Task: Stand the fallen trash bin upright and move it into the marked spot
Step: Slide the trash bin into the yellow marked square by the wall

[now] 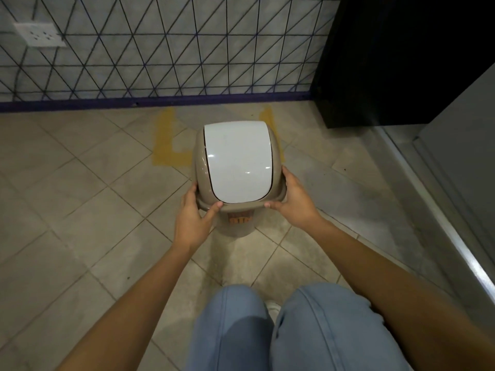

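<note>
A small taupe trash bin [237, 167] with a white swing lid stands upright on the tiled floor, seen from above. My left hand [194, 215] grips the lid rim on its left side and my right hand [293, 200] grips the rim on its right. An orange label shows on the bin's body below the rim. Yellow floor markings [167, 140] form the marked spot near the wall; the bin covers part of it, and a second yellow stripe [267, 116] shows behind the bin on the right.
A wall with a dark triangle pattern [160, 49] and a purple baseboard runs along the back, with a white socket [40, 34] at upper left. A black cabinet [401, 60] stands at the right rear, and a grey metal-edged step [442, 210] borders the right. My knees in jeans [281, 330] are below.
</note>
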